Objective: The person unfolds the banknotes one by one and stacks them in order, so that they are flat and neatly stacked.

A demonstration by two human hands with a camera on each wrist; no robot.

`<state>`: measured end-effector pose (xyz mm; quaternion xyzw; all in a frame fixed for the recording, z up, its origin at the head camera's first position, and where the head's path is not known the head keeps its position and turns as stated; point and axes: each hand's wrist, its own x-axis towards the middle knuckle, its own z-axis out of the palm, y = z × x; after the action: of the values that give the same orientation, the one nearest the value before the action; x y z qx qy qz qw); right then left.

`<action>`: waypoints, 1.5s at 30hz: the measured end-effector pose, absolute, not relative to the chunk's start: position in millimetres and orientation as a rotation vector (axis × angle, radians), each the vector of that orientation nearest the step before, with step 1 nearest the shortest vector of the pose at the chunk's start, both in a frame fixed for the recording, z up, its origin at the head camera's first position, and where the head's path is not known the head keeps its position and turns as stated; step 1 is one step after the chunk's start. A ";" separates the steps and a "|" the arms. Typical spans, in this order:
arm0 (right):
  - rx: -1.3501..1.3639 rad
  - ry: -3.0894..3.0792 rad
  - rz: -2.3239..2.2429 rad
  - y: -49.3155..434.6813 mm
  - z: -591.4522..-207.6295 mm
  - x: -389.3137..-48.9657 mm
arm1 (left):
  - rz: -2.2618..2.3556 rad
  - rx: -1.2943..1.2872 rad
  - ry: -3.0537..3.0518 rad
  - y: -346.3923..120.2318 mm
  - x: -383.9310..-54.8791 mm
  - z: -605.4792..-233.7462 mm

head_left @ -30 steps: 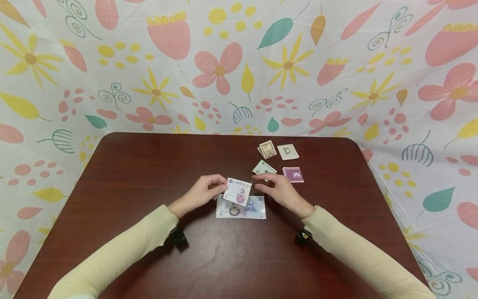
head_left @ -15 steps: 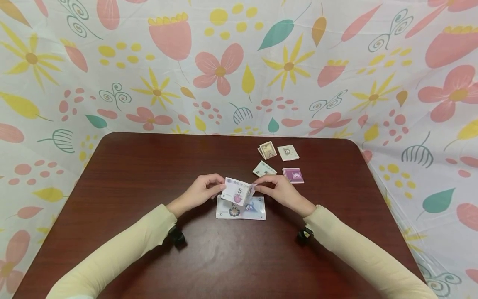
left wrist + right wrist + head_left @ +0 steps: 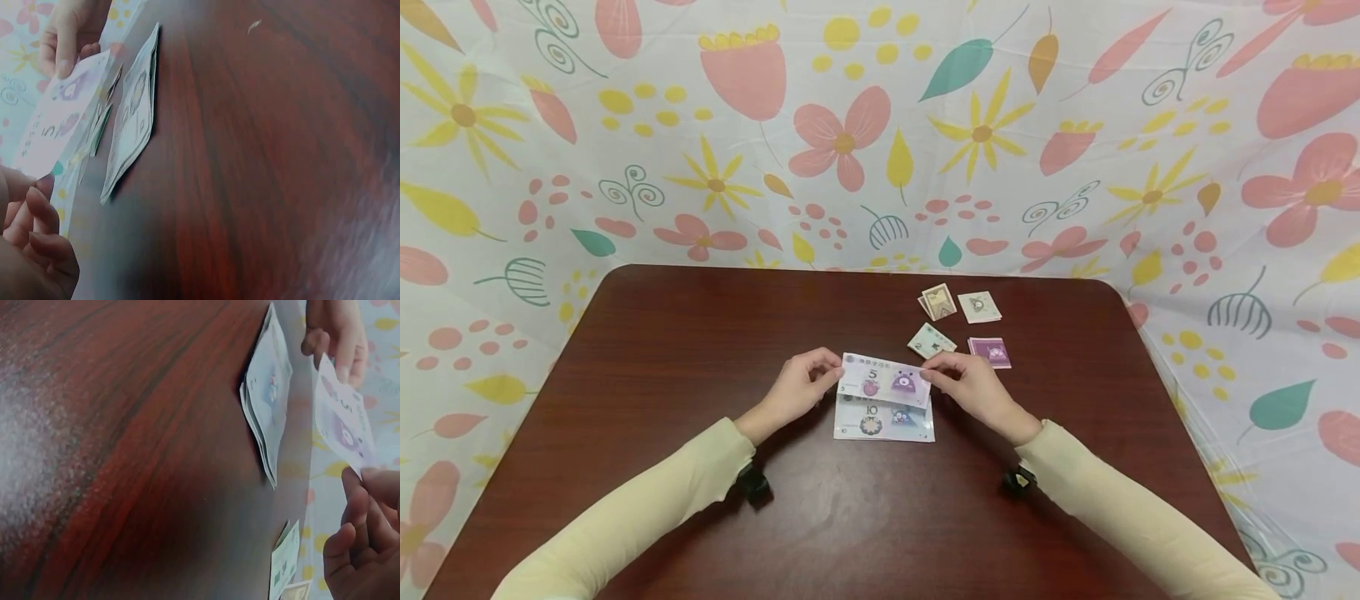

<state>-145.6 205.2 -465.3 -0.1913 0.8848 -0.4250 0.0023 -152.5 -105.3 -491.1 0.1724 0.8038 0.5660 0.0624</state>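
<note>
A purple-and-white play banknote (image 3: 883,381) marked 5 is spread flat between both hands. My left hand (image 3: 797,385) pinches its left end between thumb and fingers. At its right end, my right hand (image 3: 973,387) does the same, thumb on the printed face. The left wrist view shows the note (image 3: 65,115) held above the table. Just below it in the head view lies a small stack of bluish banknotes (image 3: 883,429) marked 10, its upper part covered by the held note. Seen from the right wrist, the stack (image 3: 269,400) has slightly raised, uneven edges.
Behind my right hand lie folded notes: a green one (image 3: 931,340) marked 2, a purple one (image 3: 990,353), a brown one (image 3: 938,302) and a pale grey one (image 3: 979,307). The dark wooden table (image 3: 700,333) meets a flower-patterned cloth (image 3: 850,208) at the back.
The 5 note was folded in my left hand. My right hand has taken its free end and drawn it to the right, so the note now lies unfolded between both hands.
</note>
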 end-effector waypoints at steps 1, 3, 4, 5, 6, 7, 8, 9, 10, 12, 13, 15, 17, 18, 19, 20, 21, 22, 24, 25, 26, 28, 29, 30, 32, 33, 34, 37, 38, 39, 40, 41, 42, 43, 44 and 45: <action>-0.605 2.803 -1.331 204.1 -465.5 -145.0 | 1.717 0.505 2.436 -104.5 -151.3 -491.1; -0.601 2.839 -1.355 202.5 -466.4 -144.1 | 1.738 0.464 2.436 -103.3 -149.1 -491.9; -0.590 2.842 -1.377 201.9 -467.0 -143.6 | 1.755 0.447 2.432 -103.0 -148.1 -492.4; -0.581 2.838 -1.401 201.4 -467.2 -142.8 | 1.771 0.428 2.426 -102.7 -146.9 -492.7; -0.575 2.835 -1.418 200.9 -467.2 -141.8 | 1.786 0.410 2.423 -102.5 -146.1 -493.3; -0.573 2.827 -1.432 200.6 -467.4 -140.6 | 1.798 0.395 2.421 -102.3 -145.3 -493.5; -0.581 2.824 -1.436 200.4 -467.7 -139.5 | 1.807 0.379 2.423 -102.2 -144.6 -493.7; -0.596 2.825 -1.426 200.3 -468.0 -138.4 | 1.814 0.368 2.428 -102.2 -144.0 -493.7; -0.620 2.823 -1.418 200.0 -468.1 -137.0 | 1.817 0.356 2.433 -102.0 -143.3 -493.5; -0.675 2.835 -1.382 199.4 -468.5 -134.5 | 1.811 0.338 2.443 -101.8 -141.9 -493.3; -0.698 2.839 -1.366 199.2 -468.9 -133.3 | 1.807 0.332 2.446 -101.6 -141.0 -493.0; -0.721 2.851 -1.337 198.9 -469.8 -130.9 | 1.795 0.329 2.451 -101.5 -139.1 -492.5; -0.720 2.849 -1.323 198.6 -470.7 -128.1 | 1.764 0.347 2.481 -102.1 -136.5 -492.5; -0.712 2.843 -1.317 198.5 -471.1 -126.6 | 1.744 0.367 2.504 -102.6 -134.9 -492.4; -0.704 2.834 -1.309 198.5 -471.8 -125.1 | 1.717 0.393 2.532 -103.0 -133.2 -492.0; -0.695 2.825 -1.296 198.6 -472.3 -123.4 | 1.685 0.432 2.565 -103.6 -131.5 -491.7; -0.687 2.814 -1.284 198.8 -472.8 -121.7 | 1.647 0.479 2.600 -104.2 -129.9 -492.1; -0.681 2.805 -1.268 199.0 -473.0 -119.7 | 1.607 0.530 2.636 -104.7 -128.2 -492.5; -0.680 2.793 -1.232 199.6 -473.6 -116.0 | 1.538 0.624 2.676 -105.3 -124.6 -492.7; -0.684 2.791 -1.215 200.3 -474.2 -114.2 | 1.500 0.666 2.685 -105.3 -123.0 -492.7; -0.691 2.787 -1.200 201.2 -474.8 -112.6 | 1.464 0.712 2.689 -105.3 -121.5 -492.6; -0.719 2.778 -1.179 203.0 -476.5 -110.2 | 1.403 0.774 2.684 -105.4 -118.2 -492.0; -0.734 2.772 -1.172 203.7 -477.8 -109.5 | 1.373 0.798 2.683 -105.6 -116.8 -491.6; -0.746 2.764 -1.167 204.3 -479.2 -109.2 | 1.342 0.821 2.685 -105.5 -115.6 -491.5; -0.762 2.749 -1.158 204.8 -482.0 -108.6 | 1.297 0.863 2.696 -105.5 -113.7 -492.4; -0.768 2.745 -1.153 204.6 -483.2 -108.4 | 1.278 0.876 2.706 -105.4 -113.2 -493.4; -0.771 2.745 -1.144 204.4 -484.5 -108.3 | 1.259 0.887 2.719 -105.0 -112.8 -494.5; -0.772 2.748 -1.103 203.3 -487.2 -107.8 | 1.200 0.910 2.755 -103.4 -112.4 -498.1; -0.772 2.750 -1.087 203.0 -487.8 -107.6 | 1.183 0.914 2.763 -102.8 -112.3 -498.9; -0.771 2.750 -1.072 202.7 -488.3 -107.6 | 1.168 0.916 2.770 -102.1 -112.2 -499.6; -0.768 2.752 -1.057 202.3 -488.6 -107.6 | 1.158 0.916 2.775 -101.6 -112.0 -500.1; -0.767 2.751 -1.045 201.8 -488.7 -107.7 | 1.149 0.916 2.780 -101.1 -111.8 -500.5; -0.764 2.750 -1.032 201.3 -488.7 -107.9 | 1.143 0.915 2.782 -100.7 -111.6 -500.7; -0.760 2.749 -1.022 200.7 -488.5 -108.1 | 1.135 0.914 2.785 -100.2 -111.4 -500.5; -0.757 2.751 -1.013 200.1 -488.3 -108.3 | 1.127 0.912 2.787 -99.6 -110.9 -499.9; -0.757 2.754 -1.005 199.6 -488.1 -108.4 | 1.117 0.909 2.789 -99.0 -110.6 -499.4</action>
<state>-108.4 199.6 -488.1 -0.2495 0.9081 -0.3314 0.0571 -110.6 -99.0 -499.4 0.2894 0.8886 0.3559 0.0012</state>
